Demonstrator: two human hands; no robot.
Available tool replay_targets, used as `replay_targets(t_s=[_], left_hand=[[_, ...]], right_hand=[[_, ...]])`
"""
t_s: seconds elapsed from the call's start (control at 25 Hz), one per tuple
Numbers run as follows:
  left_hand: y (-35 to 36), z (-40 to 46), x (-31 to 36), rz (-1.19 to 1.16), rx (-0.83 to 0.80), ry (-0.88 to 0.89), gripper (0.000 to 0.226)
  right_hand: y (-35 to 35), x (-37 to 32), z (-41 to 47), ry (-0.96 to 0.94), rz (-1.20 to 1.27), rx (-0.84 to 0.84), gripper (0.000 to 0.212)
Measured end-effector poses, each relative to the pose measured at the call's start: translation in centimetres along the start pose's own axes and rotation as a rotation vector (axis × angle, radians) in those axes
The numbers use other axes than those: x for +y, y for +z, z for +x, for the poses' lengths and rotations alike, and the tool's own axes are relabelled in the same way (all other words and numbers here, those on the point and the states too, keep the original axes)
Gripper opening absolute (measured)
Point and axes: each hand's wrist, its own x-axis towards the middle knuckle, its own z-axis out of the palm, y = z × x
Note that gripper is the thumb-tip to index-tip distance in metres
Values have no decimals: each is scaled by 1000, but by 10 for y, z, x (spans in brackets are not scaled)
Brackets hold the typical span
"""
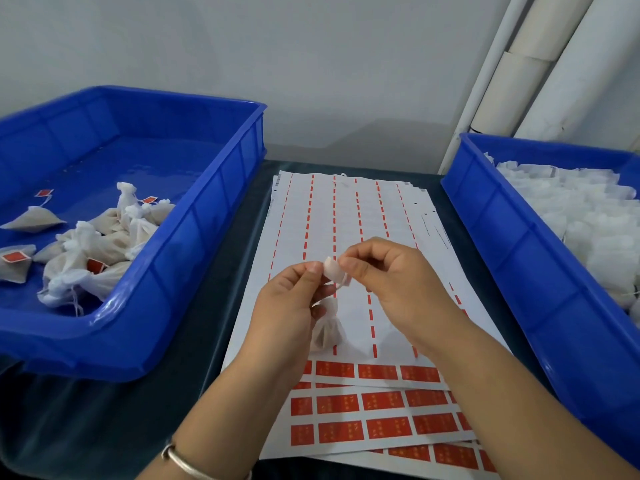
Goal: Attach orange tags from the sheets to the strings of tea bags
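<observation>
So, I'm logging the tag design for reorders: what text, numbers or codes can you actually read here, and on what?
Orange rectangular paper tags on the white sheets: pale print, too blurred to read.
White sheet's far edge: small dark code marks, unreadable.
Blue plastic trays: no text visible.

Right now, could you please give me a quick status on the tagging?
Both hands, left and right, pinching tag. Tea bag hanging below, over sheets. Nothing in the way.
</observation>
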Motion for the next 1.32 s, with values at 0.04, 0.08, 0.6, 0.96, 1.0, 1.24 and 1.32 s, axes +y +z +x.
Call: replay_targets(t_s=[0.04,0.08,0.6,0.96,1.0,1.24,1.32], left_hand=[[1,1,-1,-2,7,-15,22],[1,2,-2,-11,16,-31,21],[-7,9,-7,-114,-63,-47,25],[-11,14,0,-123,89,-10,19],[-11,16,2,-109,123,4,18],[-2,8,-6,79,24,87,22],[0,8,-11,77,-7,55,26]], right_hand=[[0,1,0,3,-18,5,15],[-1,2,0,5,-20,12,15],[10,13,-7,-305,-363,121,25],[8,6,-7,-266,-288,31,13],[8,4,-7,-260,-245,6,13],[9,1,2,-133,-96,4,6],[7,7,4,-93,-33,27,18]])
